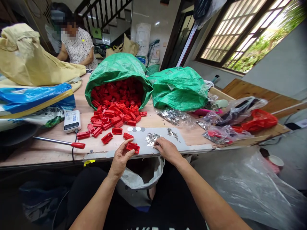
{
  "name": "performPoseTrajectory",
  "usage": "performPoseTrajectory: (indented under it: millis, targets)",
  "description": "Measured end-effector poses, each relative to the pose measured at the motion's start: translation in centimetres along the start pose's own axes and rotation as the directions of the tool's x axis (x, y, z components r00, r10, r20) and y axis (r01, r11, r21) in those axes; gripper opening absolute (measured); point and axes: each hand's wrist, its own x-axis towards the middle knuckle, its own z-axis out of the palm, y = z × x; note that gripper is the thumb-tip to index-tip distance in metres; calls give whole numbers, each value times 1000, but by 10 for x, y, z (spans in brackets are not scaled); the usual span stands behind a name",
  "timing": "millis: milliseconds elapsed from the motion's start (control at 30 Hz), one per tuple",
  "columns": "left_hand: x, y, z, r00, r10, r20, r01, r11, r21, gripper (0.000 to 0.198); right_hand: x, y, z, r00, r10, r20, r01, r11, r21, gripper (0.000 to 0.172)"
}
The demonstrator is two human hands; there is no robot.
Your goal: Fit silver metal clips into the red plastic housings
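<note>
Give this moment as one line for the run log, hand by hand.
left hand: holds red plastic part | right hand: touches silver flakes on grey sheet

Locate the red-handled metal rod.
The red-handled metal rod lies on the left of the wooden table in the head view, just below the white device.

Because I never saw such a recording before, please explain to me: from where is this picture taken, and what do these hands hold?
This picture comes from a camera worn on a person's head, looking forward and down. That person's bare left hand holds a small rectangular red plastic piece. The bare right hand rests on a flat grey sheet beside small silver metal bits; I cannot tell if it holds anything. On the light wooden table, a green woven sack spills many more red pieces. Another person is across the table.
</note>
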Motion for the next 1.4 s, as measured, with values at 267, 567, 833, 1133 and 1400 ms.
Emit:
performPoseTrajectory:
  millis: [267,567,833,1133,1400]
  targets:
    - [1,-1,1,1000,1,-4,-1,1000,4,51,2,-1,3,1000,-16,-26,16,1000,1,9]
    - [1,0,0,1000,2,-16,-2,1000,-11,49,10,-3,8,1000,14,-14,-13,999,47,4]
    - [2,0,0,1000,-3,-19,2,1000,-31,48,9,-1,6,997,-9,-76,18,993,117,6]
    - [4,3,3,1000,-1,-5,0,994,-110,46,3,-36,6,992,-25,-123,86,847,524,9]
    - [2,7,5,999,-37,16,40,981,-189,45,1,-65,15,944,-239,-227,323,813,484,9]
